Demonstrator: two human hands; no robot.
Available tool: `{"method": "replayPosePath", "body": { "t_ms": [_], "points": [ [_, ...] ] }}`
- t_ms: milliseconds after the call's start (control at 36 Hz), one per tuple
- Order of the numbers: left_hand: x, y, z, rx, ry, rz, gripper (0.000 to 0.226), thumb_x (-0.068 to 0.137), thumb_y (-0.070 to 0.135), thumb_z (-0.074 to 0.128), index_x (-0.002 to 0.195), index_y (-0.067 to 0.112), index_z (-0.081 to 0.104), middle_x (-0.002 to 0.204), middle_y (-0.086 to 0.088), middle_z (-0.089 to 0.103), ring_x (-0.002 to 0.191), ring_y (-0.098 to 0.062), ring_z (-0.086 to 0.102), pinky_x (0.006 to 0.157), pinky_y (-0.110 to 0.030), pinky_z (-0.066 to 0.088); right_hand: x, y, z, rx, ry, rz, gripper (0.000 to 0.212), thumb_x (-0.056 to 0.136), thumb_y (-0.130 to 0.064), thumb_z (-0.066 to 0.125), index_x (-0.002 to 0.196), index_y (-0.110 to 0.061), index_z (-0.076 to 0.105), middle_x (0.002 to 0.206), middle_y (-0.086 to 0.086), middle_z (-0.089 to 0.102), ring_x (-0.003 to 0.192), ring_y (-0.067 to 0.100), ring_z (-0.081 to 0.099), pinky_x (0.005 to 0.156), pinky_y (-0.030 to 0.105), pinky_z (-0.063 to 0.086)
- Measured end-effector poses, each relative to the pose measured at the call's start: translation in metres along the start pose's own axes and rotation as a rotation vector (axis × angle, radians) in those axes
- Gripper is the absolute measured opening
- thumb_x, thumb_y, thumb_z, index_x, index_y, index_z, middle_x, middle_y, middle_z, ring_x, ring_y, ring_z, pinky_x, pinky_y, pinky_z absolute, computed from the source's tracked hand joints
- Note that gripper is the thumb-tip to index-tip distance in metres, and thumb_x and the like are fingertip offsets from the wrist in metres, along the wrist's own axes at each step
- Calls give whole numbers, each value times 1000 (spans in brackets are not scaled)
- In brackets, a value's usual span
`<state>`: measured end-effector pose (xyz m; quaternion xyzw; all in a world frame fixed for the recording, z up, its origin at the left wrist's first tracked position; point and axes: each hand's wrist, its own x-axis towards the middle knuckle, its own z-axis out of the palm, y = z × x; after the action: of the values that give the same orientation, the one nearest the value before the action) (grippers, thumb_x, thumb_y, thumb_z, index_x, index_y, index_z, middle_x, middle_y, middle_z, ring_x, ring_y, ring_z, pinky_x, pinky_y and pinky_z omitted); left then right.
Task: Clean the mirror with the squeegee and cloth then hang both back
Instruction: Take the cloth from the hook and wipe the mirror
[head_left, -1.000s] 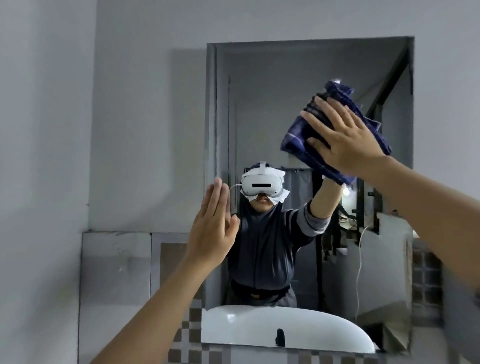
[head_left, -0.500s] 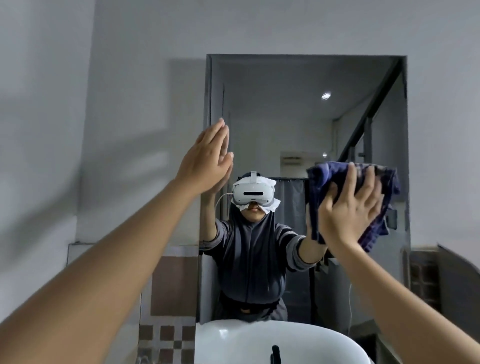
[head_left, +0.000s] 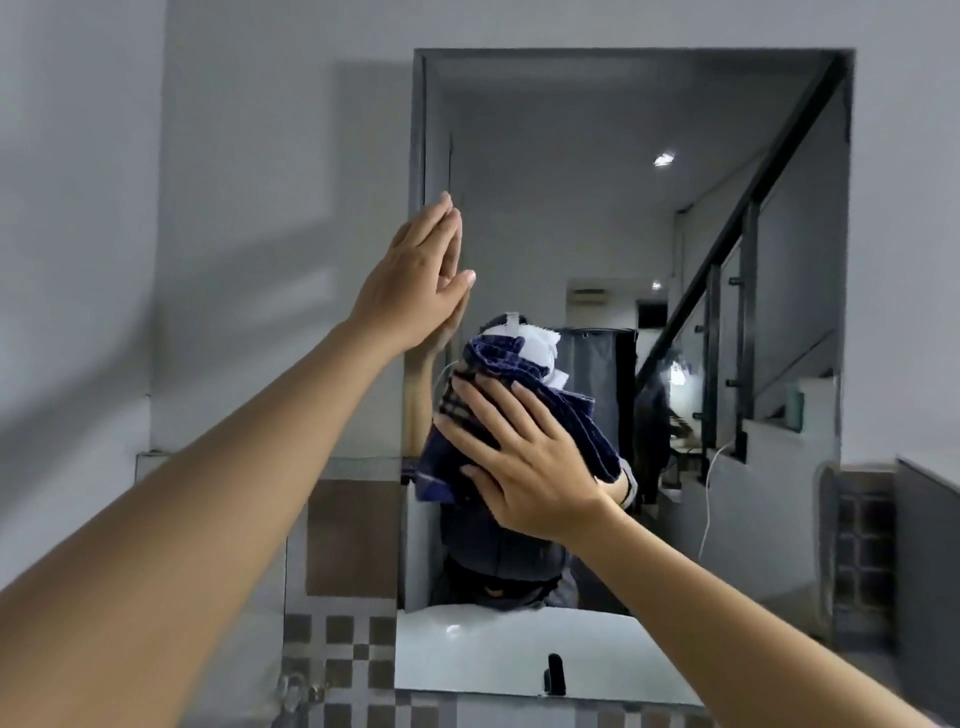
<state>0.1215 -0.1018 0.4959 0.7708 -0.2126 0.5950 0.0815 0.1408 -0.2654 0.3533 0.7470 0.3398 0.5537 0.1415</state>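
Note:
A tall rectangular mirror (head_left: 597, 208) hangs on the grey wall ahead. My right hand (head_left: 524, 467) presses a bunched dark blue checked cloth (head_left: 519, 369) flat against the glass at the lower left-centre, fingers spread and straight. My left hand (head_left: 415, 286) rests flat on the mirror's left edge, higher up, fingers straight and together. No squeegee shows in this view.
The mirror reflects a white basin (head_left: 493, 660) with a black tap (head_left: 555, 673), a person in a dark top, and a black stair railing (head_left: 743, 218). Brown and grey checked tiles (head_left: 343, 540) run along the wall under the mirror on the left.
My right hand has swept the cloth from the mirror's upper right down and leftward to the lower centre. My left hand rose along the left edge and stays there.

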Motion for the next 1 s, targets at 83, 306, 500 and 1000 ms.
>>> {"method": "replayPosePath", "body": {
  "t_ms": [83,306,500,1000],
  "points": [
    [-5,3,3,-20,-6,-17,66,90,28,54,143,7,21,155,-4,14,142,-17,11,113,-29,17,-30,44,-9,-108,-33,-49,52,91,-40,38,142,-28,32,153,6,26,142,26,20,116,42,15],
    [-24,11,20,-34,37,-44,68,91,31,51,145,8,17,156,-2,8,143,-12,4,110,-17,2,-101,132,-35,28,191,753,53,88,-37,34,139,-24,36,151,9,28,138,31,22,114,44,14],
    [-50,18,25,-39,2,-34,68,92,29,51,145,9,15,156,-3,6,143,-13,3,108,-14,2,-107,60,-3,214,462,1446,51,92,-30,34,142,-17,30,154,13,20,141,33,15,113,48,12],
    [-59,11,18,-77,-81,-8,72,88,32,57,145,12,18,156,-1,7,143,-12,7,111,-25,15,-34,-82,29,147,70,297,50,91,-34,41,140,-24,37,149,9,35,137,27,25,116,42,14]
  ]
}}
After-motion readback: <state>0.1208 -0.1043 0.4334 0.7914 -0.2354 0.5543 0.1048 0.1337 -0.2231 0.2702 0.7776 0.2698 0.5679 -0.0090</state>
